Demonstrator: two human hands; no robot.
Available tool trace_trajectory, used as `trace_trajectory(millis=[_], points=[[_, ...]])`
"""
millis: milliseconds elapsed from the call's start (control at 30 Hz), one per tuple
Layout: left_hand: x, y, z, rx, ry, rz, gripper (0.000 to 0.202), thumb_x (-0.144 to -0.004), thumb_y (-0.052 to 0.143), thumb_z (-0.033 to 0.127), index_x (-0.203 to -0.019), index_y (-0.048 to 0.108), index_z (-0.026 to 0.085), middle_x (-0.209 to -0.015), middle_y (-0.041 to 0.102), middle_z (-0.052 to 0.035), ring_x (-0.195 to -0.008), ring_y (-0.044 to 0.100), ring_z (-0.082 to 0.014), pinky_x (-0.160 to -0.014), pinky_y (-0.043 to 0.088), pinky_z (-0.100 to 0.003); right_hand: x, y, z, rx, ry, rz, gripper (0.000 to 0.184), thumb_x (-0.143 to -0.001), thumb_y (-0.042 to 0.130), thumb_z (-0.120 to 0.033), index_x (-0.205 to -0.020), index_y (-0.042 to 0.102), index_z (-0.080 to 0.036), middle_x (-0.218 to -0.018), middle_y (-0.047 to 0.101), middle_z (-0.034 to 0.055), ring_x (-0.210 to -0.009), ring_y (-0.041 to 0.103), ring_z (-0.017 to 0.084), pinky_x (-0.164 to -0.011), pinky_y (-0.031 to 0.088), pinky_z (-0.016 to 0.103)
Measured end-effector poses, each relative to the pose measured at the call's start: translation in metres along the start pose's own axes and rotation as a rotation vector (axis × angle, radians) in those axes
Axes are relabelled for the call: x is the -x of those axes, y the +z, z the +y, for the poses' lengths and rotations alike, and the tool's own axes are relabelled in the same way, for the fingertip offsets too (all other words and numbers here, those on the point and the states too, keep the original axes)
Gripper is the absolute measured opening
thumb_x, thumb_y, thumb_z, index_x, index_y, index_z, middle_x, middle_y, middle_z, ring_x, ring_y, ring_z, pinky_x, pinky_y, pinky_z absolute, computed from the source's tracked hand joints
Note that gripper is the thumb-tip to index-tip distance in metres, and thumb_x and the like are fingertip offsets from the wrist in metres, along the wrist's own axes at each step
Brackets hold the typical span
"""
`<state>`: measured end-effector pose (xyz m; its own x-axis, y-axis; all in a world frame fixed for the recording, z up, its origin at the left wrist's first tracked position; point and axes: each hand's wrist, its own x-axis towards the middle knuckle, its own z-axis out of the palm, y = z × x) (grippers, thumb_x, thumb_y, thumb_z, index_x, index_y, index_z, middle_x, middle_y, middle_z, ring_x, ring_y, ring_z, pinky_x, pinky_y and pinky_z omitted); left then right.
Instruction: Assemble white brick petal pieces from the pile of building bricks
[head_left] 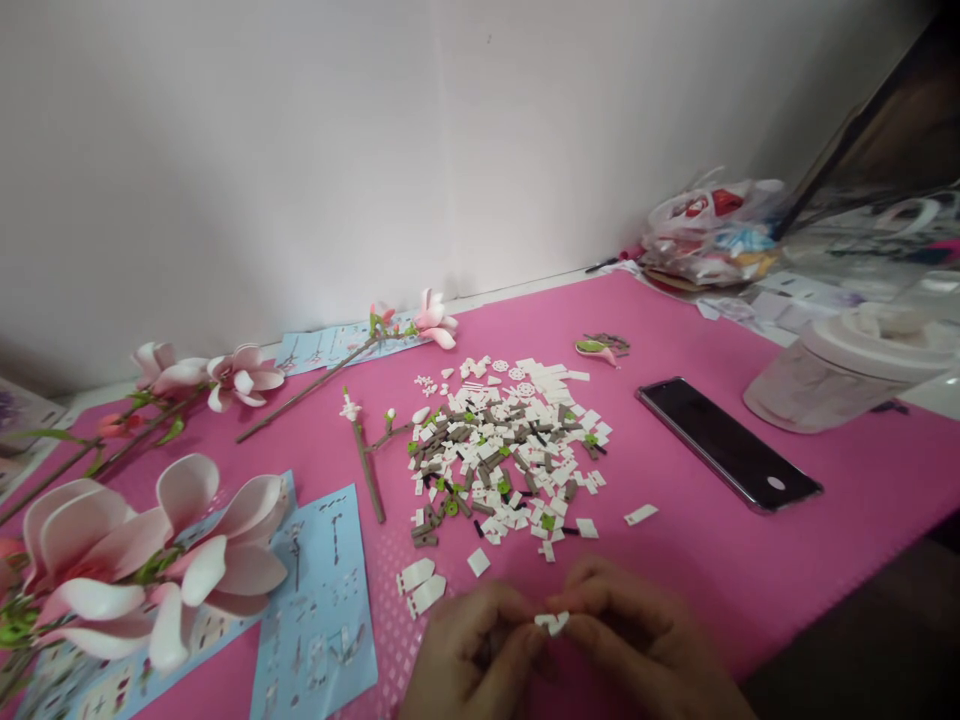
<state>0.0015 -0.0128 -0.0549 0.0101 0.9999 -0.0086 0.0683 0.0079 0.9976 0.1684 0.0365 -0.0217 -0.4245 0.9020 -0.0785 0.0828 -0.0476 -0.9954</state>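
Pink matting covers the surface (757, 590) in front of me, and a white wall (375, 150) rises behind its far edge. My left hand (469, 650) and right hand (637, 630) sit near the close edge, both grips pressed together and pinching a small white brick piece (552, 623) between them. Just ahead lies a heap of white and brown bricks (502, 450). To the right are a phone (727, 443) and a white tub (840, 375); to the left, pink flowers (127, 570) and blue instruction sheets (315, 600). Open pink matting stretches right of my hands, giving me room to move there.
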Motion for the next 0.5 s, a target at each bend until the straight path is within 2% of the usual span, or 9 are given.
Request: trace_trajectory(millis=[100, 200, 300, 500], points=[[0.0018, -0.0003, -0.0028, -0.057, 0.008, 0.004, 0.045, -0.089, 0.051, 0.055, -0.074, 0.067, 0.016, -0.05, 0.054, 0.001, -0.043, 0.043, -0.0088, -0.041, 0.029, -0.019, 0.0001, 0.0006, 0.0007, 0.013, -0.016, 0.007, 0.013, -0.081, 0.07, -0.033, -0.073, 0.074, -0.023, -0.071, 0.067, -0.0005, -0.068, 0.065, 0.015, -0.064, 0.051, 0.02], [0.005, 0.0, -0.0064, -0.108, 0.003, 0.038, 0.043, -0.088, 0.052, 0.055, -0.076, 0.069, 0.018, -0.055, 0.06, -0.0015, -0.047, 0.048, -0.011, -0.044, 0.032, -0.02, 0.0002, 0.0024, -0.0017, 0.018, -0.003, 0.012, 0.014, -0.081, 0.069, -0.034, -0.072, 0.073, -0.023, -0.07, 0.067, -0.0005, -0.067, 0.064, 0.015, -0.064, 0.052, 0.021], [0.0056, -0.0001, -0.0055, -0.121, -0.02, 0.025, 0.042, -0.087, 0.053, 0.055, -0.078, 0.071, 0.018, -0.058, 0.064, -0.0029, -0.049, 0.049, -0.0115, -0.045, 0.033, -0.02, 0.0009, 0.0039, -0.005, 0.013, 0.028, 0.022, 0.016, -0.079, 0.07, -0.036, -0.071, 0.073, -0.022, -0.07, 0.067, -0.0001, -0.067, 0.064, 0.016, -0.064, 0.052, 0.022], [0.0031, 0.0005, -0.0029, -0.082, -0.015, -0.006, 0.037, -0.087, 0.055, 0.051, -0.076, 0.069, 0.017, -0.053, 0.052, 0.0019, -0.045, 0.039, -0.0088, -0.043, 0.026, -0.02, 0.0038, 0.0047, -0.0054, -0.004, 0.026, 0.04, 0.016, -0.079, 0.071, -0.037, -0.07, 0.074, -0.024, -0.07, 0.067, 0.0004, -0.067, 0.064, 0.016, -0.064, 0.052, 0.022]])
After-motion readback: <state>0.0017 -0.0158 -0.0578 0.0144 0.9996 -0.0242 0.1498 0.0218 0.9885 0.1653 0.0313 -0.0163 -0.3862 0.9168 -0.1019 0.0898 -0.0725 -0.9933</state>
